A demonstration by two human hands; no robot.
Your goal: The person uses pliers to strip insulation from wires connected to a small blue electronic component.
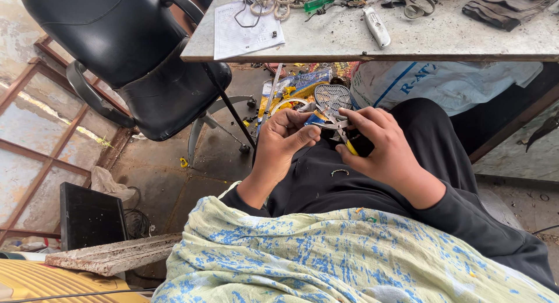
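Observation:
I sit with both hands over my lap in black trousers. My right hand (387,149) grips pliers (343,134) with black and yellow handles; their metal jaws point left. My left hand (285,141) pinches a small metal part at the plier jaws, fingers curled round it. A small round mesh piece (332,96) shows just above the hands; whether the left hand holds it I cannot tell. A small metal ring (340,172) lies on my lap below the hands.
A grey worktable (442,41) carries a paper sheet (244,23), rope, a green-handled tool (317,3) and a white tool (377,26). A black office chair (128,58) stands at left. White sack (448,82) and yellow-blue packets lie under the table. Patterned cloth (326,256) covers my front.

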